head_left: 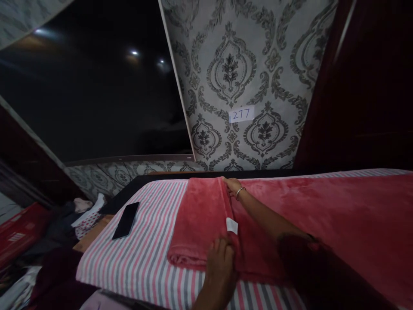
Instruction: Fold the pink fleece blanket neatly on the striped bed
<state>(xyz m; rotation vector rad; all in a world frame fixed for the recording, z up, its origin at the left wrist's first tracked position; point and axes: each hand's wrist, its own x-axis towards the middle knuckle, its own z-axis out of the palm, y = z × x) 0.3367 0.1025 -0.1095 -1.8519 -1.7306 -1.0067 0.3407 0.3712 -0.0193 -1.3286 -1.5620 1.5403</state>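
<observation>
— Where was the blanket?
— Pink fleece blanket [206,215] lay half folded on the striped bed [145,241] — my left hand [221,262] pinched its near edge, right hand [232,186] gripped the far edge.

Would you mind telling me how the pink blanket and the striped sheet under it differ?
The pink blanket is plain and plush; the striped sheet carries pink, grey and white stripes and looks thin. The blanket is folded over itself with a white tag showing, held by the left hand and right hand; the sheet lies flat, bearing a black phone. Both lie on the bed.
</observation>
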